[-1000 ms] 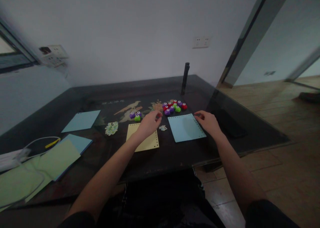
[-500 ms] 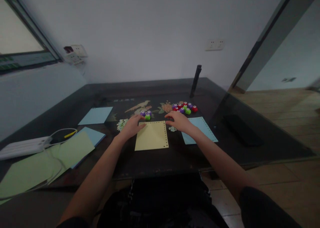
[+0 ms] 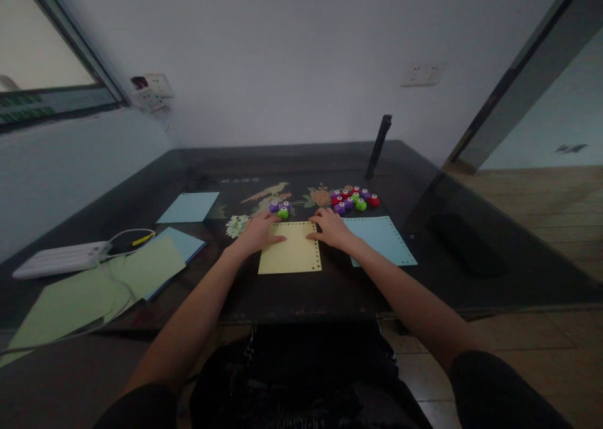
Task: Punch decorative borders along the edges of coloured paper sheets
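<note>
Dark glass-topped table carrying paper sheets and small punches. The pale yellow square paper sheet with punched holes along its edges lies flat near the table's front edge, at mid-width. The left hand rests open, palm down, on the sheet's far-left corner; the right hand rests open, fingers spread, on its far-right corner. Neither hand grips anything. Just right of the yellow sheet lies a light blue perforated sheet; beyond both, a cluster of small red, purple and green paper punches.
</note>
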A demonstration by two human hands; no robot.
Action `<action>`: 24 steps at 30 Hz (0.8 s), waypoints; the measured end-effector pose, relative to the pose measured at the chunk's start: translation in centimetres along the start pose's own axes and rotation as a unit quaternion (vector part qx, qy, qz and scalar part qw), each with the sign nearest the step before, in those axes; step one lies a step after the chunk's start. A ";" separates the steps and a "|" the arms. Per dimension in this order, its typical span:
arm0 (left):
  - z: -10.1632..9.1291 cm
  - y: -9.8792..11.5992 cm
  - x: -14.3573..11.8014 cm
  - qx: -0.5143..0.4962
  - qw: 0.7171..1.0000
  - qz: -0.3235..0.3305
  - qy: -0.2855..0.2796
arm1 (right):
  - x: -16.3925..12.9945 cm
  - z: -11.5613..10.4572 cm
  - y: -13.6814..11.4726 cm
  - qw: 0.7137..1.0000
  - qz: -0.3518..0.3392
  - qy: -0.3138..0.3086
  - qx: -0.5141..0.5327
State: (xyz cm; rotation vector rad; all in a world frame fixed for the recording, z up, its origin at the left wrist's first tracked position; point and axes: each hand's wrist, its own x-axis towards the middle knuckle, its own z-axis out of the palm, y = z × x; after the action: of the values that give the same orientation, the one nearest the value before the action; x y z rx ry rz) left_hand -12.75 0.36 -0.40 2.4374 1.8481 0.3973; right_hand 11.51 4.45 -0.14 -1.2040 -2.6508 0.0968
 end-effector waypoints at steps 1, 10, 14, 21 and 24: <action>0.0 0.0 0.0 0.003 1.000 -0.001 0.001 | 0.0 0.0 0.0 1.000 0.002 0.004 0.003; -0.3 0.4 -0.1 0.017 1.000 0.004 0.005 | -0.4 -0.3 -0.4 1.000 0.008 0.010 -0.004; -0.5 0.5 -0.2 0.020 1.000 0.009 0.012 | -0.4 -0.1 -0.2 1.000 0.007 0.020 0.013; -0.7 0.9 -0.4 0.018 1.000 0.010 0.012 | -0.2 0.1 0.1 0.995 0.027 0.044 0.090; -0.8 0.9 -0.3 0.011 1.000 0.008 0.010 | -0.1 0.3 0.3 0.992 0.032 0.041 0.116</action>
State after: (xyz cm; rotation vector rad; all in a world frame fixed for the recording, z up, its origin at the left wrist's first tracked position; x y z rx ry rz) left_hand -12.16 -0.30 0.46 2.4719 1.8523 0.4074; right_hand 11.73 4.63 -0.46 -1.1888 -2.4500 0.3475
